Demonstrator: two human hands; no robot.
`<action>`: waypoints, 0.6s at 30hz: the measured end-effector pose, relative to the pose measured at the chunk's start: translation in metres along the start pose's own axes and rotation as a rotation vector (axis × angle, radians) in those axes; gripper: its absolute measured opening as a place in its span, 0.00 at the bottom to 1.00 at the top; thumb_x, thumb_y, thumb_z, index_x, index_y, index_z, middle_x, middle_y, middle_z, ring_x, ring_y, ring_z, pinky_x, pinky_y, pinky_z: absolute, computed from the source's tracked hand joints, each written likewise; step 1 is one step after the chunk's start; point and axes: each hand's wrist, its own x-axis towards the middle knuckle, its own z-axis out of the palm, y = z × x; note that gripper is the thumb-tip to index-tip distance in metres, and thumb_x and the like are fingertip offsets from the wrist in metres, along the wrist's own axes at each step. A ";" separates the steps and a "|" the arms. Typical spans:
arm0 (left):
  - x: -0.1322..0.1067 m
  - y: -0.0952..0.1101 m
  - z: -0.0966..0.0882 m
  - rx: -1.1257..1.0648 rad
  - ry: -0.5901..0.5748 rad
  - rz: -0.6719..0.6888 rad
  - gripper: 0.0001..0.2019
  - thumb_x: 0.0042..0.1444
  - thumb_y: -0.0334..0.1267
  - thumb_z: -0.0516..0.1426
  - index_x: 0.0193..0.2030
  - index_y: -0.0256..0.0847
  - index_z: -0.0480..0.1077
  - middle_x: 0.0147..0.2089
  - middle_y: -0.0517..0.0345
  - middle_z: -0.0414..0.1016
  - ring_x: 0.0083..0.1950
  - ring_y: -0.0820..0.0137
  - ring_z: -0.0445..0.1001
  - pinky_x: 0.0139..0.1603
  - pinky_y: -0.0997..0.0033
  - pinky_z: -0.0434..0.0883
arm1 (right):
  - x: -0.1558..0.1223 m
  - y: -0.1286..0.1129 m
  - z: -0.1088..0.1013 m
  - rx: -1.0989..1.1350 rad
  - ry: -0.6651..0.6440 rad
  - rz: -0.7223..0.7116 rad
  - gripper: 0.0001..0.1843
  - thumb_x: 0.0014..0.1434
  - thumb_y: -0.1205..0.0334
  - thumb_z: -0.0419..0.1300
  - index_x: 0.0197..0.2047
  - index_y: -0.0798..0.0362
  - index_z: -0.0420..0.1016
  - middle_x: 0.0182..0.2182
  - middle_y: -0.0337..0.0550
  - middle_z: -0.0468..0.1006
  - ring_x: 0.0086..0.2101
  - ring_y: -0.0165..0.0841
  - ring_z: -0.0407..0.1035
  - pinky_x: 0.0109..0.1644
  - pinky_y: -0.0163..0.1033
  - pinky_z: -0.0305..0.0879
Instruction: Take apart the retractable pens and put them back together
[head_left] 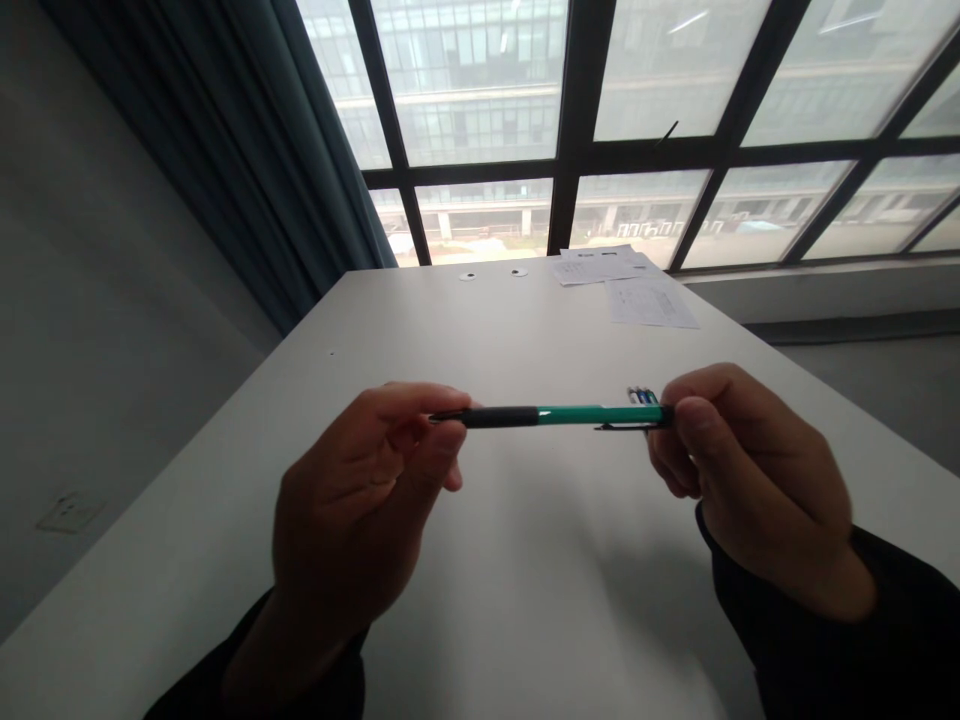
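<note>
While one green pen is pinched crosswise between thumb and fingertips, its black grip is held by the left hand and its clip end by the right hand. Two white discs and at least two paper sheets are left near the far edge of the white table, below a window.

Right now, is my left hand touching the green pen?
Touching: the head view shows the left hand pinching the green pen, with no gap between them.
</note>
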 end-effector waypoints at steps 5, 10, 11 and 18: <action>0.000 0.001 -0.001 -0.010 0.005 0.007 0.05 0.61 0.35 0.62 0.44 0.45 0.77 0.40 0.60 0.79 0.25 0.77 0.72 0.22 0.74 0.69 | 0.000 0.003 0.001 0.028 0.020 -0.006 0.05 0.70 0.60 0.57 0.42 0.50 0.71 0.21 0.32 0.65 0.18 0.26 0.59 0.20 0.36 0.53; 0.000 0.002 -0.001 -0.005 -0.003 0.018 0.06 0.61 0.34 0.62 0.44 0.46 0.76 0.42 0.60 0.79 0.25 0.77 0.72 0.21 0.74 0.70 | 0.001 0.002 0.001 0.027 0.004 0.011 0.03 0.69 0.60 0.57 0.44 0.49 0.71 0.20 0.32 0.64 0.18 0.27 0.60 0.18 0.36 0.53; 0.000 0.002 -0.001 -0.007 -0.006 0.021 0.06 0.61 0.33 0.61 0.44 0.46 0.76 0.43 0.60 0.79 0.25 0.77 0.72 0.22 0.74 0.70 | 0.001 0.002 0.000 0.023 -0.009 0.016 0.03 0.69 0.60 0.57 0.44 0.48 0.71 0.20 0.32 0.65 0.18 0.27 0.60 0.18 0.37 0.54; 0.001 0.002 0.001 -0.050 0.011 0.036 0.07 0.60 0.30 0.61 0.43 0.45 0.77 0.44 0.59 0.79 0.26 0.77 0.73 0.19 0.75 0.69 | 0.001 0.003 0.000 0.019 -0.005 -0.001 0.04 0.69 0.61 0.57 0.47 0.47 0.70 0.19 0.32 0.63 0.17 0.28 0.58 0.17 0.36 0.53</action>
